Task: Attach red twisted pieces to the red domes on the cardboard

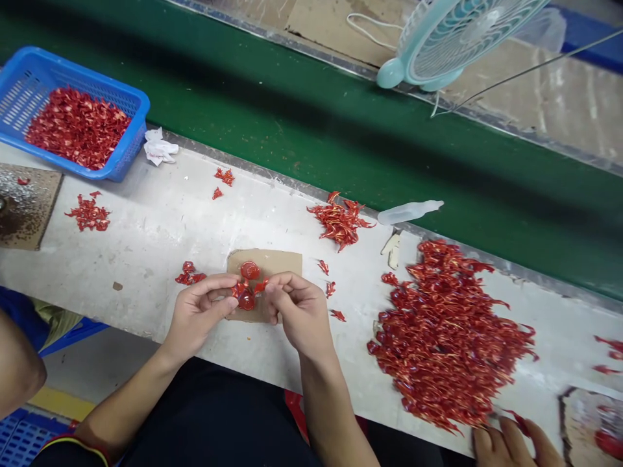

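My left hand [200, 314] is closed in a pinch at the left side of a small glossy red piece [246, 299] with a rounded, shiny face. On its other side my right hand [302, 311] pinches a small red pointed part [261, 285] between thumb and fingertips. Both hands are just above a brown cardboard pad [287, 261]. A second round red piece [250, 270] lies on the pad behind the fingers. Left of the pad sit a few red pieces [189, 275]; to the right, several small red pointed pieces [331, 288] are scattered.
A large red heap [452, 337] covers the right of the white table [146, 253], with a co-worker's hand [516, 444] beside it. A smaller pile [341, 222], a translucent bottle [411, 211], a blue basket [141, 123], a green belt [233, 107] and a fan [467, 39] are farther off.
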Available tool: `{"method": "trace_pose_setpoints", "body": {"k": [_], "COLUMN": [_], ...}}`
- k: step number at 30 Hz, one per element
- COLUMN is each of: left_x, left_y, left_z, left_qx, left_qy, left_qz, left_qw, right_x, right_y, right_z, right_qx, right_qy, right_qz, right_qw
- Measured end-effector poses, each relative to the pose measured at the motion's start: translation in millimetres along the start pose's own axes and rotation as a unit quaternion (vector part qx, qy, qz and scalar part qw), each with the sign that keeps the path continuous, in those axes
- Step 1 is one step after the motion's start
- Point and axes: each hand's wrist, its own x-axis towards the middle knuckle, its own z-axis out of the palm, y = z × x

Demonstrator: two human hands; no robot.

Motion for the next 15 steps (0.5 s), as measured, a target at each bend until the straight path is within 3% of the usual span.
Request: {"method": "trace_pose_setpoints", "body": {"k": [4,8,15], "left_x": [1,-1,-3], "left_y": [-1,-7,-5], "left_z": [-6.8,-10.7,-11.4], "left_qx": [0.098,0.157,0.156], "left_qy": [0.031,0.012,0.018], "left_qz": [0.064,0.066,0.064], "left_qw": [0.993,0.985,0.986], "right_x": [12,18,21], "right_y": [1,8,11], "right_z": [-2,2,9], "right_qx": [-0.065,-0.108,-0.102], "right_qy": [0.067,0.08,0.07], "right_qz": [-0.013,-0.015,-0.004], "right_qw": [0.996,0.991,0.992]}}
